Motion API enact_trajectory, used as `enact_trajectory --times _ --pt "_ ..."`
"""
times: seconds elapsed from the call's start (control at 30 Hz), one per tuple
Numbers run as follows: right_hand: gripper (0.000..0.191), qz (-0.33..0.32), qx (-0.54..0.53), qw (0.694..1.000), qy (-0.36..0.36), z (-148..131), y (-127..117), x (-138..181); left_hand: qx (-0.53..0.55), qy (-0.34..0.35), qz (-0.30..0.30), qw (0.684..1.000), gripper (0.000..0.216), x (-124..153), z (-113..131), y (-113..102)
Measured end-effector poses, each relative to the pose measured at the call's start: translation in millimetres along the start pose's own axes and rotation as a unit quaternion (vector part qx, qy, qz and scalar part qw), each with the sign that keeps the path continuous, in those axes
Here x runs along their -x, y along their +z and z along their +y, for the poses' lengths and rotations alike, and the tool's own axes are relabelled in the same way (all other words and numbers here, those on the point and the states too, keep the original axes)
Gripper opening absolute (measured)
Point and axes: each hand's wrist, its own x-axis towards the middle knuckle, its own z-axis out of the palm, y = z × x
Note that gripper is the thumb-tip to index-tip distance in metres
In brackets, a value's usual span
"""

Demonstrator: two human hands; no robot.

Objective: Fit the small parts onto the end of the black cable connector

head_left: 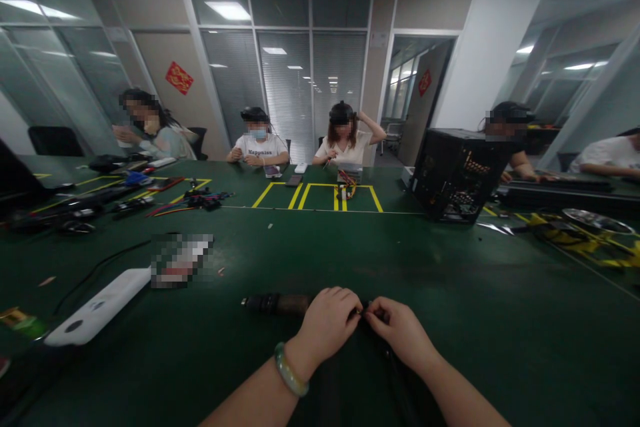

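Note:
My left hand (327,323), with a pale green bangle on its wrist, is closed over a dark cable bundle (274,303) that lies on the green table (450,307). The bundle's plug end sticks out to the left of that hand. My right hand (397,328) is pinched on the black cable right beside the left hand, fingertips almost touching. More dark cable runs down between my forearms toward me.
A white power bank (97,310) with a black cord lies at front left. An open black computer case (457,173) stands at back right. Loose cables and tools (200,200) sit at back left. Several people sit along the far side and right.

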Motion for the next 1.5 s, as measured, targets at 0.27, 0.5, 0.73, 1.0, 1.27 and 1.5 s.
enact_trajectory --times 0.27,0.5,0.73,1.0,1.27,1.5 --pt "0.015 -0.007 -0.001 1.0 0.009 0.3 0.5 0.7 0.003 -0.001 -0.005 1.0 0.009 0.8 0.1 -0.6" --pt "0.014 0.006 0.005 1.0 -0.004 7.0 5.1 -2.0 -0.006 0.008 0.006 1.0 0.007 -0.4 -1.0 2.0" --pt "0.014 0.003 0.003 1.0 -0.003 4.8 3.6 0.1 -0.014 0.008 0.011 1.0 0.006 0.3 1.6 0.3" --pt "0.014 0.009 0.0 1.0 -0.01 3.7 2.8 0.6 -0.031 0.008 0.005 0.999 0.007 1.3 3.9 0.0" --pt "0.014 0.012 -0.004 1.0 -0.016 3.5 4.1 3.4 -0.034 0.008 0.009 0.999 0.008 4.1 7.3 -1.6" --pt "0.013 0.018 0.008 0.999 -0.025 1.8 4.0 4.4 -0.043 0.007 0.007 0.999 0.008 5.2 8.2 -1.1"
